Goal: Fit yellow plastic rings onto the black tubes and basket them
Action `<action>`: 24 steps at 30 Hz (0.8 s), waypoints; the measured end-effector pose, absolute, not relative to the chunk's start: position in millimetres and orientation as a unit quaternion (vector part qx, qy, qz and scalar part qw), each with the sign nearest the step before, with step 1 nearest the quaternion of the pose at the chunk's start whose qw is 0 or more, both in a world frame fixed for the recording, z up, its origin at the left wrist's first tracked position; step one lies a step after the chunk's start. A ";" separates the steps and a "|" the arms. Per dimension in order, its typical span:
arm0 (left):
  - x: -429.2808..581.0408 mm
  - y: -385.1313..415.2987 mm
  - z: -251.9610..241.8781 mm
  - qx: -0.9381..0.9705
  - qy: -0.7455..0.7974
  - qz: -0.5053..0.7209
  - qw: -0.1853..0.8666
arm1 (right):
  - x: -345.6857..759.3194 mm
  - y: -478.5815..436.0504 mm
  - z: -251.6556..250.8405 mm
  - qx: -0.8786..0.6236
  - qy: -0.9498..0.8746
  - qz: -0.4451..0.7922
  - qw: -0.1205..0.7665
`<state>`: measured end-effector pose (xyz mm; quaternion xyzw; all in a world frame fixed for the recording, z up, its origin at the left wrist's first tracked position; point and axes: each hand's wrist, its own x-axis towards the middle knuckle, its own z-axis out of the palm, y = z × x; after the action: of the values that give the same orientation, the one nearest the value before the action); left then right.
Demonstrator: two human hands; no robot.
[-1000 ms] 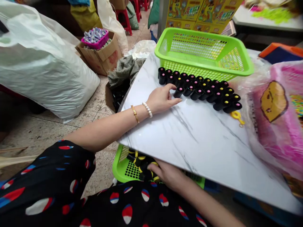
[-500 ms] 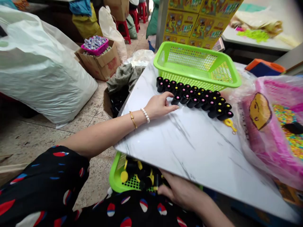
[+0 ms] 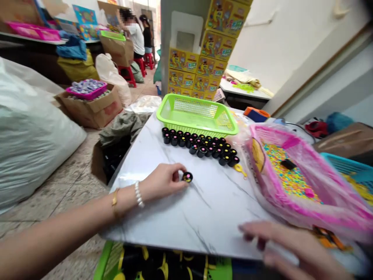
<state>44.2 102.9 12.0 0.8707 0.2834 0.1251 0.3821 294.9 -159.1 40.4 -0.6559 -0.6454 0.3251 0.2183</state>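
Left hand (image 3: pixel 163 181): closed on a single black tube (image 3: pixel 187 177), thumb and fingertips pinching its side, wrist resting on the table (image 3: pixel 210 212).
Black tube: on the marble top just in front of the left fingers, open end turned toward the camera, with a pink and yellow spot inside; well apart from the others.
Right hand (image 3: pixel 279 242): at the near edge of the table, fingers stretched toward the left, heavily blurred; impossible to tell whether anything is held.
Rows of tubes (image 3: pixel 201 146): many black tubes of the same kind, packed side by side in lines, touching one another, just in front of the green basket (image 3: pixel 198 118).
Green basket: on the far part of the table, nothing visible inside.
Yellow piece (image 3: pixel 240 169): small, lying at the right end of the rows.
Pink tray (image 3: pixel 294 140): on the right, wrapped in clear plastic, filled with tiny coloured bits and one dark block.
Lower basket (image 3: pixel 101 265): green, under the near table edge, holding black and yellow parts.
Floor at left: large white sack (image 3: pixel 32 144) and cardboard box (image 3: pixel 93 109) topped with a pink tray of small pieces.
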 end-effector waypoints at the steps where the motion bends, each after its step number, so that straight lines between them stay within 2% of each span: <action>1: 41.8 96.4 13.0 0.874 0.274 0.113 0.386 | 302.8 -156.7 50.2 -0.714 -0.608 0.254 0.235; 4: 44.0 83.1 13.8 0.883 0.260 0.122 0.372 | 310.7 -131.7 60.8 -0.801 -0.535 0.077 0.259; 6: 51.8 78.6 13.0 0.888 0.249 0.139 0.360 | 305.0 -103.9 53.1 -0.815 -0.553 -0.021 0.175; 8: 59.7 76.7 10.8 0.893 0.241 0.145 0.351 | 296.8 -75.0 40.5 -0.853 -0.513 -0.088 0.037; 10: 63.8 76.0 7.2 0.896 0.237 0.148 0.346 | 292.3 -50.7 29.6 -0.869 -0.482 -0.096 -0.055; 12: 63.3 75.5 3.3 0.895 0.233 0.155 0.346 | 294.4 -33.0 22.4 -0.871 -0.475 -0.076 -0.097; 16: 58.5 75.4 -1.8 0.880 0.231 0.174 0.377 | 306.3 -16.9 13.8 -0.874 -0.469 -0.048 -0.116; 20: 60.3 77.8 -4.8 0.878 0.222 0.164 0.390 | 299.2 -29.7 8.8 -0.872 -0.471 -0.070 -0.115; 21: 61.4 78.2 -5.5 0.883 0.217 0.157 0.385 | 294.1 -36.1 7.9 -0.859 -0.498 -0.078 -0.093; 24: 63.9 78.0 -7.7 0.897 0.203 0.141 0.366 | 278.2 -51.8 4.6 -0.771 -0.630 -0.088 0.046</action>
<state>63.9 78.0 -7.7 0.8973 0.2026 0.1408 0.3661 278.2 -51.8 4.6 -0.7705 -0.6295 -0.0884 0.0465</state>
